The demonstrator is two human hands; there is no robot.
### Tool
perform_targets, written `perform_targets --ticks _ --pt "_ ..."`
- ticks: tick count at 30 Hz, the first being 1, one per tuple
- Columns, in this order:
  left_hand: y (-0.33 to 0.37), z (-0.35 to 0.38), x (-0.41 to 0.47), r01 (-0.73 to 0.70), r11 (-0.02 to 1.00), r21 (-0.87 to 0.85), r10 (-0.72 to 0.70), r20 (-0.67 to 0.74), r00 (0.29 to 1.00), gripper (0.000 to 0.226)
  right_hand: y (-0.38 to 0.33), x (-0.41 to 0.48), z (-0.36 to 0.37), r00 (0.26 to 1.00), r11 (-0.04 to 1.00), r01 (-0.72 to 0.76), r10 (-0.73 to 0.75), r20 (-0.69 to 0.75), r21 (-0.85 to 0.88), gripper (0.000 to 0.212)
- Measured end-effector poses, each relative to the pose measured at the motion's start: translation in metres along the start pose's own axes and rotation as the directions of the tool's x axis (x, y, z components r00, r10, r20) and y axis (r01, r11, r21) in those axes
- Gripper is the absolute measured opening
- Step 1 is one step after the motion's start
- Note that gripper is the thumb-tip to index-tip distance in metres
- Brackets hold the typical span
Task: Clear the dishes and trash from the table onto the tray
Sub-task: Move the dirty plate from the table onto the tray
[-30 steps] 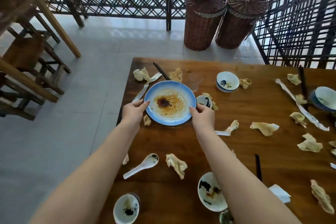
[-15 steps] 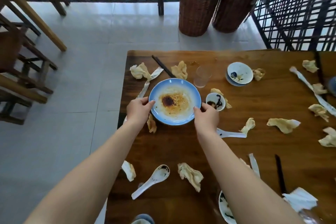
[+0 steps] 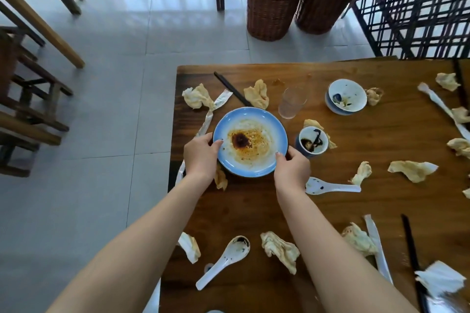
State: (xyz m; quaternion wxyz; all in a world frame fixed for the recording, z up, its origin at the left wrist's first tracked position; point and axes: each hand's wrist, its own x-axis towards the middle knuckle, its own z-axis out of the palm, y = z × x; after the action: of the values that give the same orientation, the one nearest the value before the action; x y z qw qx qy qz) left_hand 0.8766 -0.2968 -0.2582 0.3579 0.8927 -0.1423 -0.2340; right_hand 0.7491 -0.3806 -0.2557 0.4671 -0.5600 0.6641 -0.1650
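A blue-rimmed plate (image 3: 254, 119) smeared with brown sauce sits near the left edge of the wooden table (image 3: 356, 140). My left hand (image 3: 201, 155) grips its left rim, thumb over the edge. My right hand (image 3: 292, 168) grips the lower right rim. A small cup (image 3: 311, 142) with dark sauce stands just right of the plate. A white spoon (image 3: 330, 188) lies beside my right wrist, another spoon (image 3: 223, 264) lies nearer me. Crumpled napkins (image 3: 279, 250) lie scattered about. No tray is in view.
A clear glass (image 3: 292, 103) and black chopsticks (image 3: 232, 89) lie behind the plate. A small bowl (image 3: 347, 99) stands at the back right. Paper wrappers (image 3: 445, 109) lie at the right. Two wicker baskets (image 3: 274, 2) and wooden chairs (image 3: 28, 99) stand on the floor.
Both hands have closed further round the plate's rim, the left thumb now over the edge. The view has tilted down and leftward, so the table sits further right.
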Motion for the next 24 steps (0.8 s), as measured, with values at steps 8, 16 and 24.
perform_targets --ticks 8,16,24 --pt "0.003 0.000 0.009 0.036 0.999 0.004 -0.036 0.022 0.999 0.042 0.002 -0.003 -0.003 0.997 0.999 0.035 -0.033 0.067 -0.029 0.038" --pt "0.003 -0.001 0.013 0.073 0.996 -0.056 -0.068 0.084 0.994 0.038 0.000 -0.001 -0.005 0.991 0.999 -0.044 0.041 0.126 0.023 0.040" --pt "0.005 0.001 0.012 0.097 0.991 -0.091 -0.090 0.071 0.993 0.039 -0.002 0.005 0.000 0.990 0.997 -0.031 0.040 0.139 -0.066 0.036"
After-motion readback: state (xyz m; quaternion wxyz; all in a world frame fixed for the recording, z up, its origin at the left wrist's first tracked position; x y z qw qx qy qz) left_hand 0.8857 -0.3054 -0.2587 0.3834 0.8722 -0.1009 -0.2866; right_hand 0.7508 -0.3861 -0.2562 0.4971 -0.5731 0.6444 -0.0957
